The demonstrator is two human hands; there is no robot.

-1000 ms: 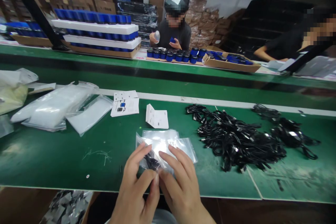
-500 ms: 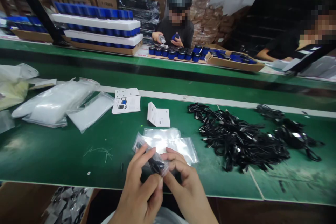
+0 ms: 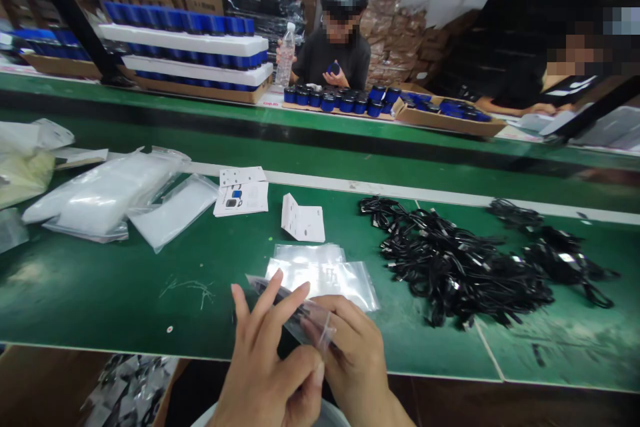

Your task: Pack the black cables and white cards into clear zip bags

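Both of my hands hold one small clear plastic bag (image 3: pixel 300 310) with a coiled black cable inside, just above the near edge of the green table (image 3: pixel 125 293). My left hand (image 3: pixel 265 360) pinches the bag's near end between thumb and fingers, the other fingers stretched along it. My right hand (image 3: pixel 350 353) is curled under the bag's right end, gripping it. A short stack of empty clear bags (image 3: pixel 330 273) lies flat just beyond my hands. A big heap of black cables (image 3: pixel 450 267) lies to the right.
White folded cards (image 3: pixel 303 220) and printed leaflets (image 3: pixel 240 193) lie mid-table; piles of plastic bags (image 3: pixel 105 197) sit at the left. Across a green conveyor, a person handles blue parts beside trays (image 3: pixel 185 53) and a water bottle (image 3: pixel 285 57). Another person sits far right.
The bagged cable has been lifted and turned flatter, nearer to me. My left fingers have stretched out along it and my right hand has curled under its right end.
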